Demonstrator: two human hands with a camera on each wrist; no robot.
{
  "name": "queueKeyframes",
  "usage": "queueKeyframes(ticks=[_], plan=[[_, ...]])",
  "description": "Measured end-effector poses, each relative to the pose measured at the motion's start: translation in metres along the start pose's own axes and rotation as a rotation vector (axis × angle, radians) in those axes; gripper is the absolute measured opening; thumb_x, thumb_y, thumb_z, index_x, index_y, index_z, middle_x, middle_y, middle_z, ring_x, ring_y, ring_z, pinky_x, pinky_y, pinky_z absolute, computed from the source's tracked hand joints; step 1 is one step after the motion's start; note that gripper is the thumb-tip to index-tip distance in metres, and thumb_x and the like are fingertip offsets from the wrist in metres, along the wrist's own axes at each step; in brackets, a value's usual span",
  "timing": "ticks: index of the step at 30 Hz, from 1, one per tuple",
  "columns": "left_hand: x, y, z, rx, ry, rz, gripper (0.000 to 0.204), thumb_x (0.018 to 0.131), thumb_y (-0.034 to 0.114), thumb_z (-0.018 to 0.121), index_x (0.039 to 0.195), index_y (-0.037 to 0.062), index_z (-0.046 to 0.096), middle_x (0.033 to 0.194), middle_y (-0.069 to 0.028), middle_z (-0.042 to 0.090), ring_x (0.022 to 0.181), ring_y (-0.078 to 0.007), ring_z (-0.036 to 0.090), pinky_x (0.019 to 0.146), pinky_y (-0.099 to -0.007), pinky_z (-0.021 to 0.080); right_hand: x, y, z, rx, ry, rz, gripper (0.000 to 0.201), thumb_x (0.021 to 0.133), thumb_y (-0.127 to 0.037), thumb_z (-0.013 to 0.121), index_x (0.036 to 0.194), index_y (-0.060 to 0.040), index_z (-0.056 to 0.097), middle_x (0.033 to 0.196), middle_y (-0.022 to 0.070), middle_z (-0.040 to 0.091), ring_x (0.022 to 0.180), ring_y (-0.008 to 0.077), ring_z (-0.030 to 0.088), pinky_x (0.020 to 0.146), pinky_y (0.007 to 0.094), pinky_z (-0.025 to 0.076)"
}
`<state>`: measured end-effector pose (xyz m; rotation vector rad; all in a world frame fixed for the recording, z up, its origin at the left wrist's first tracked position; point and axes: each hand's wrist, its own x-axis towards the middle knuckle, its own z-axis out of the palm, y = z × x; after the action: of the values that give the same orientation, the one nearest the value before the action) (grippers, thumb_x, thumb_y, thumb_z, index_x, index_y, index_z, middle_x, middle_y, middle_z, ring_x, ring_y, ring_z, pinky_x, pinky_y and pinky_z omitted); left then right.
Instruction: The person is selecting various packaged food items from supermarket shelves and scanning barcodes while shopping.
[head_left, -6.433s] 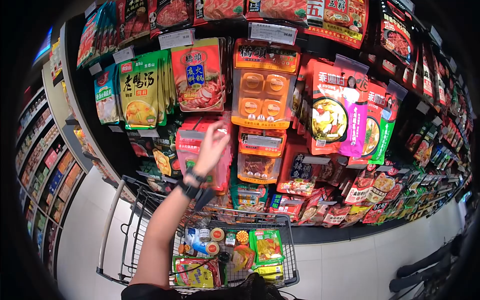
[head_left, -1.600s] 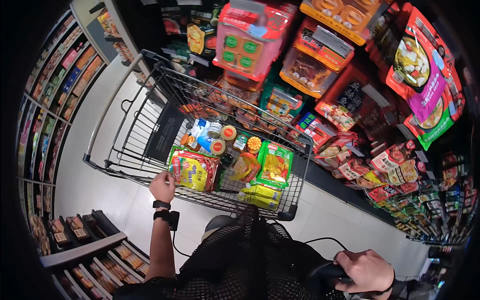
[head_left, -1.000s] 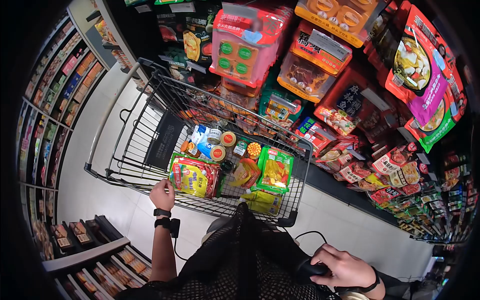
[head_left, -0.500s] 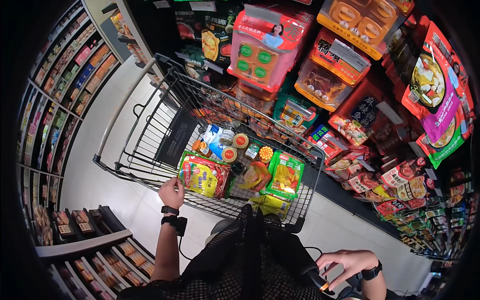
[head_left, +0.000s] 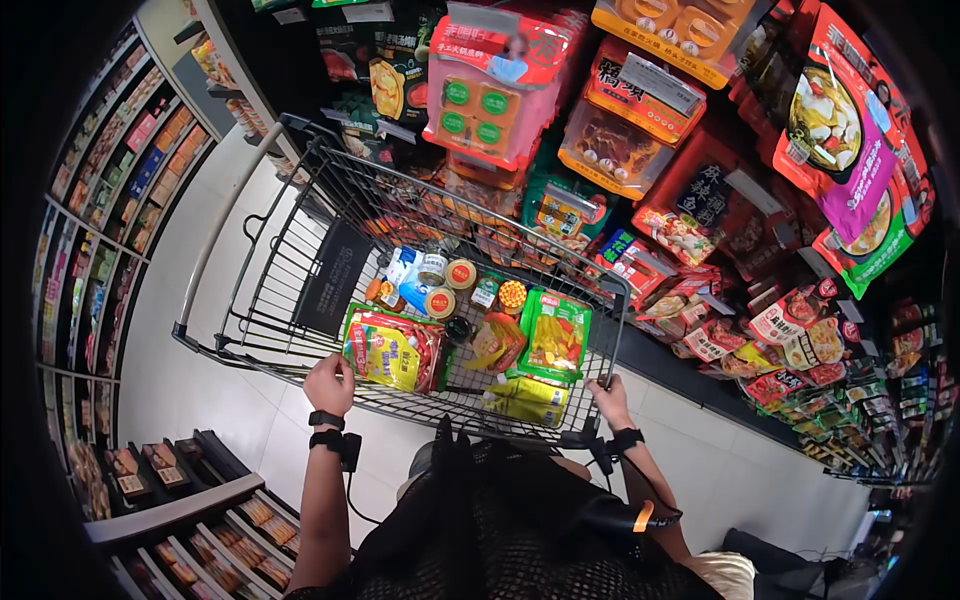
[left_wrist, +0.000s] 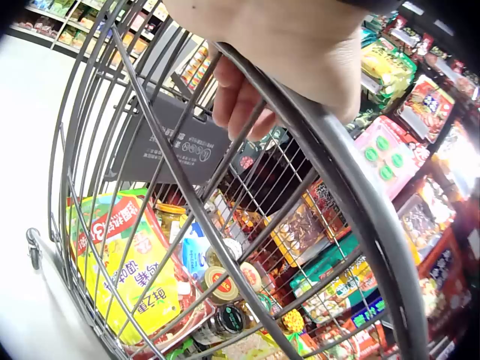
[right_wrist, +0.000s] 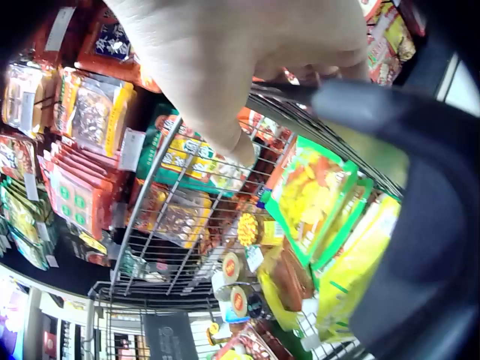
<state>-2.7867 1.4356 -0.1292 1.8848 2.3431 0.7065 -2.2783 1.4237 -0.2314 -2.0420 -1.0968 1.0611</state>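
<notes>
My left hand (head_left: 330,386) grips the near rim of a wire shopping cart (head_left: 580,438). In the left wrist view its fingers curl around the dark rail (left_wrist: 356,180). My right hand (head_left: 610,400) holds the cart's rim by the right corner; in the right wrist view the palm hides part of that grip. Inside the cart lie a red and yellow seasoning pouch (head_left: 395,352), lidded jars (head_left: 440,302), a jar with a corn-patterned lid (head_left: 512,295), a green-edged pouch (head_left: 555,335) and yellow packs (head_left: 530,400).
Hanging pouches crowd the dark shelf beyond the cart, including a pink four-block pack (head_left: 480,110) and orange packs (head_left: 625,130). A low rack (head_left: 170,500) stands at lower left, tall shelves (head_left: 110,230) beyond it. Pale tiled floor (head_left: 240,400) shows beside the cart.
Several seconds ago my left hand was up at the pink packs; it now lies at the cart rim. My right hand has left the black object by my body and taken hold of the cart's corner.
</notes>
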Motion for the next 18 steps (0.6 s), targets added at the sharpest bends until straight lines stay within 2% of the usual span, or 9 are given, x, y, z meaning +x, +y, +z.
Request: queueKeyframes(ticks=[1, 2, 3, 6, 8, 12, 15, 18], plan=[[0.003, -0.001, 0.0, 0.016, -0.029, -0.003, 0.014, 0.08, 0.018, 0.055, 0.072, 0.0074, 0.061, 0.065, -0.008, 0.062, 0.061, -0.0274, 0.061, 0.055, -0.0374, 0.046, -0.001, 0.003, 0.007, -0.028, -0.017, 0.057, 0.042, 0.074, -0.022, 0.073, 0.101, -0.0032, 0.046, 0.075, 0.0059, 0.057, 0.065, 0.0152, 0.055, 0.057, 0.0299, 0.046], [0.007, -0.002, -0.001, 0.032, -0.058, -0.007, 0.014, 0.08, 0.019, 0.056, 0.073, 0.0076, 0.061, 0.065, -0.0076, 0.062, 0.061, -0.0271, 0.061, 0.055, -0.0374, 0.047, -0.009, -0.006, 0.01, -0.044, 0.032, 0.004, 0.038, 0.075, -0.02, 0.068, 0.098, 0.0, 0.046, 0.074, 0.0137, 0.061, 0.065, 0.0214, 0.06, 0.063, 0.0346, 0.049], [0.014, -0.002, 0.0, 0.052, -0.072, -0.019, 0.014, 0.079, 0.019, 0.056, 0.073, 0.0088, 0.063, 0.067, -0.0072, 0.064, 0.062, -0.0265, 0.062, 0.056, -0.0371, 0.048, -0.01, -0.018, 0.012, -0.058, 0.071, 0.0, 0.03, 0.078, -0.016, 0.063, 0.097, 0.0004, 0.047, 0.077, 0.0166, 0.062, 0.069, 0.0268, 0.063, 0.065, 0.0379, 0.049], [0.012, -0.003, 0.001, 0.075, -0.153, -0.049, 0.013, 0.078, 0.019, 0.056, 0.072, 0.0094, 0.063, 0.069, -0.0079, 0.065, 0.063, -0.0281, 0.063, 0.057, -0.039, 0.049, -0.002, 0.018, 0.023, -0.181, 0.147, -0.052, 0.025, 0.08, -0.013, 0.059, 0.098, 0.0008, 0.047, 0.08, 0.0182, 0.062, 0.073, 0.0302, 0.064, 0.067, 0.0394, 0.049], [0.012, -0.005, 0.001, 0.146, -0.197, -0.063, 0.015, 0.078, 0.022, 0.057, 0.073, 0.0098, 0.064, 0.07, -0.0085, 0.066, 0.064, -0.0287, 0.064, 0.058, -0.0391, 0.05, 0.006, 0.039, 0.03, -0.154, 0.174, -0.142, 0.021, 0.084, -0.011, 0.057, 0.1, -0.0012, 0.046, 0.069, 0.0084, 0.057, 0.057, 0.0168, 0.057, 0.052, 0.032, 0.047], [0.013, -0.003, -0.001, 0.222, -0.291, -0.06, 0.017, 0.079, 0.026, 0.058, 0.075, 0.0111, 0.065, 0.07, -0.0089, 0.066, 0.066, -0.029, 0.064, 0.058, -0.0394, 0.05, 0.016, 0.054, 0.033, -0.084, 0.105, -0.132, 0.015, 0.088, -0.01, 0.053, 0.1, -0.0017, 0.047, 0.062, 0.0031, 0.051, 0.047, 0.0118, 0.05, 0.043, 0.0285, 0.042], [0.01, -0.003, 0.003, 0.233, -0.288, -0.078, 0.018, 0.08, 0.028, 0.058, 0.078, 0.0125, 0.066, 0.068, -0.0094, 0.066, 0.064, -0.0296, 0.064, 0.058, -0.04, 0.05, 0.022, 0.055, 0.027, -0.099, 0.026, -0.157, 0.016, 0.089, -0.009, 0.054, 0.101, -0.0015, 0.047, 0.06, 0.0024, 0.05, 0.045, 0.0115, 0.049, 0.041, 0.0284, 0.042], [0.005, -0.005, 0.008, 0.268, -0.296, -0.058, 0.022, 0.081, 0.032, 0.056, 0.08, 0.0129, 0.067, 0.065, -0.0124, 0.064, 0.061, -0.0309, 0.064, 0.056, -0.0411, 0.05, 0.021, 0.064, 0.028, -0.119, 0.056, -0.149, 0.013, 0.089, -0.01, 0.053, 0.099, -0.0025, 0.049, 0.06, 0.0027, 0.051, 0.045, 0.0113, 0.05, 0.04, 0.0284, 0.041]])
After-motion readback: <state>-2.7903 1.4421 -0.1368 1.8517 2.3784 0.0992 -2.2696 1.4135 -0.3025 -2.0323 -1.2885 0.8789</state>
